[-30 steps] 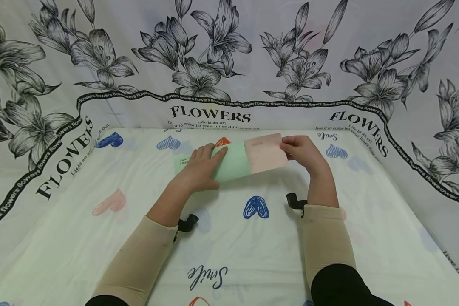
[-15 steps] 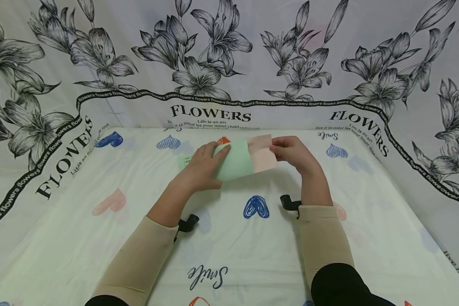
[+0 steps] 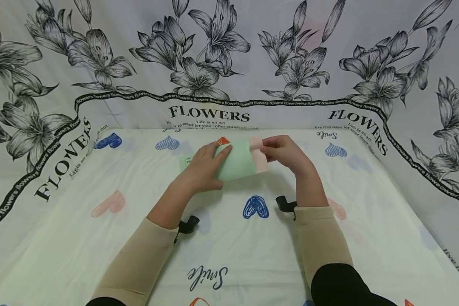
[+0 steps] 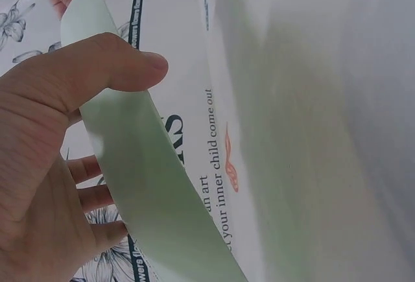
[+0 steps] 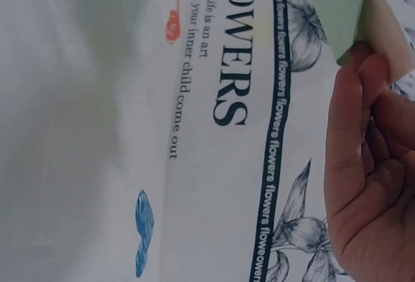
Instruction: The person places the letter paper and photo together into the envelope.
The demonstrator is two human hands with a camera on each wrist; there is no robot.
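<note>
A light green paper envelope is held above the cloth, slightly tilted, with printed marks near its left end. My left hand grips it near the left end; in the left wrist view its thumb lies on the near face of the envelope and its fingers are behind. A strip of pink paper sticks out of the envelope's right end. Thumb and fingers of my right hand pinch the outer edge of that pink paper, close to the envelope's mouth. How far the paper reaches inside is hidden.
A white cloth with printed hearts and "Smile" lettering covers the table. Behind it hangs a flower-printed curtain. Small black camera mounts, one by the left wrist and one by the right, jut inward.
My right hand has moved left, pushing the pink paper deeper into the green envelope, so much less pink shows. My left hand has stayed nearly still around the envelope.
</note>
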